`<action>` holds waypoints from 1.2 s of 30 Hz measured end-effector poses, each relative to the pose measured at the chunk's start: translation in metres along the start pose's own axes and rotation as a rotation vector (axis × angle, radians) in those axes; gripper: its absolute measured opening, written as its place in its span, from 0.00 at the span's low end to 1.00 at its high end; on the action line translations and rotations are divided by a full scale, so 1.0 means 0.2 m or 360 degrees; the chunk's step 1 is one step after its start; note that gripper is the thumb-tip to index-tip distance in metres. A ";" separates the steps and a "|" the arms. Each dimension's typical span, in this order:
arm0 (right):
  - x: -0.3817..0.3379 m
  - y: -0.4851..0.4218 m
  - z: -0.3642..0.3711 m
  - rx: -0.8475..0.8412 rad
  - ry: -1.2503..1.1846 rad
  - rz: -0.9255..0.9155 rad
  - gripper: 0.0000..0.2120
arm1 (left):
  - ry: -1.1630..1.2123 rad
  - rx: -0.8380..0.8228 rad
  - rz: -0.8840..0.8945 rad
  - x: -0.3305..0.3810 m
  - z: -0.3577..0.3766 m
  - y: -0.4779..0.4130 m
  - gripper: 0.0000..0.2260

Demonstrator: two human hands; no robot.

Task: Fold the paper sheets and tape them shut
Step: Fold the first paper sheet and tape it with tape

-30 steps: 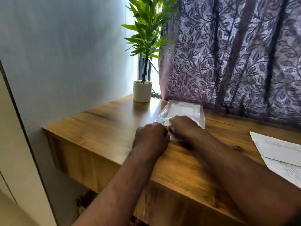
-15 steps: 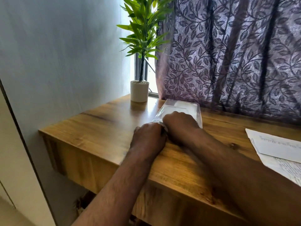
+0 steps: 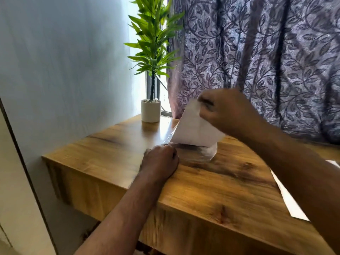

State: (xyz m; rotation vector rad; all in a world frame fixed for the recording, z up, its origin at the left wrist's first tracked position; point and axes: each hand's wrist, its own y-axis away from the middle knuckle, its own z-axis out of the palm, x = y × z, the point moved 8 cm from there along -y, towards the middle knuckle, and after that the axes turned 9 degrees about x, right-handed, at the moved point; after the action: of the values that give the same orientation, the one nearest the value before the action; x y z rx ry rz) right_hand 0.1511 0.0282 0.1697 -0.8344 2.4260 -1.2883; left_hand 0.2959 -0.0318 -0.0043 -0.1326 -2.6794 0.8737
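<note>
we judge the paper sheet (image 3: 193,129) light, thin and floppy, quick to crease, so best pinched at a corner; it stands lifted and tilted to the right of the plant pot (image 3: 150,110) as we look, its lower edge at the mouth of a clear plastic sleeve (image 3: 206,153) on the desk (image 3: 211,190). our right hand (image 3: 228,111) pinches the sheet's top corner, fingers curled. nearer us than the pot, our left hand (image 3: 160,160) is clenched on the sleeve's edge, pinning it down, though blur hides the exact grip.

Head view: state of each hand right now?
Left hand: closed on the edge of the clear plastic pouch.
Right hand: closed, pinching the white paper sheet in the air.
</note>
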 end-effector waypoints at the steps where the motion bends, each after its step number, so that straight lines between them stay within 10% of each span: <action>1: 0.03 0.00 -0.06 0.0060 -0.0027 0.0016 0.09 | -0.0003 -0.0013 0.0001 0.00 0.00 0.00 0.13; 11: 0.60 0.22 -0.59 0.0527 -0.0047 0.0375 0.11 | 0.0117 -0.0047 0.0006 0.06 -0.07 0.02 0.09; 17: 0.82 0.47 -0.84 0.0801 0.0129 0.0501 0.10 | 0.0449 0.0397 0.0191 0.34 -0.21 -0.03 0.05; 22: 0.82 0.65 -0.98 0.0936 0.0242 0.0326 0.11 | 0.2083 -0.0589 -0.0808 0.89 0.02 -0.04 0.22; 26: 0.65 0.80 -0.94 0.0599 0.0286 -0.0227 0.11 | 0.2519 -0.0881 -0.1057 1.23 0.17 -0.09 0.26; 30: 0.57 0.98 -0.86 0.0158 0.0206 -0.0459 0.13 | 0.2137 -0.0793 -0.0910 1.30 0.30 -0.17 0.15; 36: 0.89 0.98 -0.87 0.0294 -0.0083 0.0323 0.15 | 0.1784 -0.0901 -0.0380 1.42 0.25 -0.22 0.08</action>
State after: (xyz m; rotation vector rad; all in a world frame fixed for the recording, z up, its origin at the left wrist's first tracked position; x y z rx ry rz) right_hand -0.1463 0.1224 0.1132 -0.5503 2.2426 -1.3681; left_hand 0.0109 -0.0426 0.0596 -0.3074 -1.7220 -0.1015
